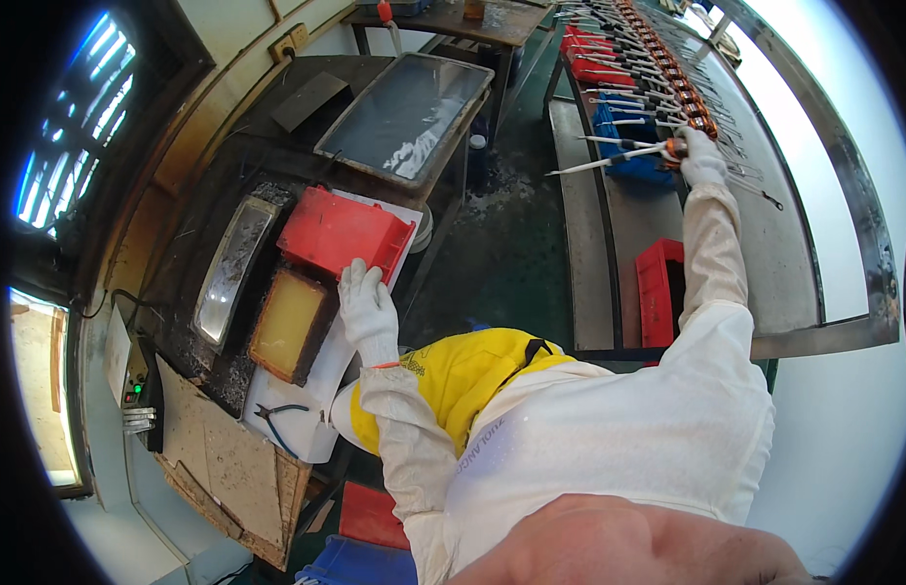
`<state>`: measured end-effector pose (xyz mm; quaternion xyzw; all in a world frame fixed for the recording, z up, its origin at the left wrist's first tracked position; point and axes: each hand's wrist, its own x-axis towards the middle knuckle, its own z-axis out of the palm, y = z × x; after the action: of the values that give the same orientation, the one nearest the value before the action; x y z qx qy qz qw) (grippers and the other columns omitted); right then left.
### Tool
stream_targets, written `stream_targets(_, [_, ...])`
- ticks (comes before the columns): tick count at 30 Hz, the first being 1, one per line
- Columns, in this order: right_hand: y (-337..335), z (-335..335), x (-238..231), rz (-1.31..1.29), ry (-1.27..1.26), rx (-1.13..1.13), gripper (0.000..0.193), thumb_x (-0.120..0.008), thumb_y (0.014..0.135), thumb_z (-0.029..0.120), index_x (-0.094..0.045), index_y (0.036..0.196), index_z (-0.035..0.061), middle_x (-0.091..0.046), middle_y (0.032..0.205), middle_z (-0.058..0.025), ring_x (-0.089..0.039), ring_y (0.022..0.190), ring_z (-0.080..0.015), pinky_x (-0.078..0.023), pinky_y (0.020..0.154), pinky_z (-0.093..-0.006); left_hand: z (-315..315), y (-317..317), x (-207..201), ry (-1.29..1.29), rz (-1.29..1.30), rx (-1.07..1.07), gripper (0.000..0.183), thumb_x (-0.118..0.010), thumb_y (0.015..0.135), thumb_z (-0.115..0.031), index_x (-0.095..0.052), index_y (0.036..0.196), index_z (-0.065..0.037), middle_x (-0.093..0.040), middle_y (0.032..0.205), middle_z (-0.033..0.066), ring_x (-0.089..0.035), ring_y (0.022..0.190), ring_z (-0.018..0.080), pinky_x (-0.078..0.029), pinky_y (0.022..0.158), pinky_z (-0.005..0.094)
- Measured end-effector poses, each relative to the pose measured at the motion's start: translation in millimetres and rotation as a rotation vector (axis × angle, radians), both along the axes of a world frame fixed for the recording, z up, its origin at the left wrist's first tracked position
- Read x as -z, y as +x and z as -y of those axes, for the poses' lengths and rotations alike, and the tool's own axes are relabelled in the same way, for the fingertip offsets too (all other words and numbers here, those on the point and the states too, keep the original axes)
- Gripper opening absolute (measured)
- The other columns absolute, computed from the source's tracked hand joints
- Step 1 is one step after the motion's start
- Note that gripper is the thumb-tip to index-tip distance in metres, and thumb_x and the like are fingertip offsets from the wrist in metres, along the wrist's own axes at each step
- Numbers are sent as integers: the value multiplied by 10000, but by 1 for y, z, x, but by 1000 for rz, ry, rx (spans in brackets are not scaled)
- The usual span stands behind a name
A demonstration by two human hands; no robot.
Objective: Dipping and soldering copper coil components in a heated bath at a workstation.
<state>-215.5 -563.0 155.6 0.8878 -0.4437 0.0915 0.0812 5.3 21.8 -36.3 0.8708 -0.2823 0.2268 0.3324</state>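
Observation:
My right hand (704, 158), in a white glove, reaches to the bench on the right. Its fingers are closed round a copper-coloured coil (675, 149) with white sleeved leads that point left. Beside it runs a long row of similar coils (667, 68), their leads hanging over the bench edge. On the left, my gloved left hand (368, 310) lies with fingers stretched out against the near edge of a red plastic bin (341, 232). Nothing shows in that hand. Close to it are a brown-rimmed tray of yellow material (289, 327) and a trough with a silvery surface (236, 263).
Cutting pliers (282, 421) lie on a white sheet (321, 390) at the near left. A large dark-surfaced tray (409, 112) stands farther back. Blue (633, 156) and red bins (657, 292) sit below the right bench's edge. Cardboard (219, 439) lies at lower left.

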Motion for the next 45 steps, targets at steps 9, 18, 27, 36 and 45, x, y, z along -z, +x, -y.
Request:
stream_targets(9, [-98,88,36,93,62,492,574,-891,807,262,-646,1317,360,-618,1405,-88,-613,1309,-331,-528,1021,-456,0,0,4,-17,-23,-1,249,-701,910,-85,-761,1151,-75,-668,1398,194,-582,1340,421,-408,1200,518])
stream_targets(18, [-96,96,67,180,20,462,416,-749,946,323,-619,1338,363,-602,1400,-81,-608,1261,-381,-529,1009,-480,-1,0,2,8,-44,7,264,-692,914,-82,-754,1170,-67,-653,1415,208,-566,1359,428,-408,1201,517])
stream_targets(27, [-40,127,66,146,-39,483,398,-627,1022,295,-594,1410,377,-585,1440,-80,-581,1321,-359,-509,1054,-495,2,-4,-3,25,-79,-23,254,-684,915,-40,-752,1159,-60,-649,1422,210,-554,1376,433,-412,1196,514])
stream_targets(36, [-23,159,98,506,-216,333,611,-629,944,101,-406,1507,176,-495,1512,-198,-501,1383,-425,-443,1148,-508,-1,-5,-2,52,-117,-33,260,-673,926,-41,-758,1172,-50,-646,1430,213,-548,1391,423,-402,1207,492])
stream_targets(45, [-40,157,140,625,-223,257,804,-706,867,224,-358,1566,37,-465,1546,-278,-426,1460,-442,-367,1217,-498,5,-18,-100,80,-37,-69,228,-686,935,-112,-764,1149,-94,-689,1332,183,-616,1296,374,-513,1060,473])
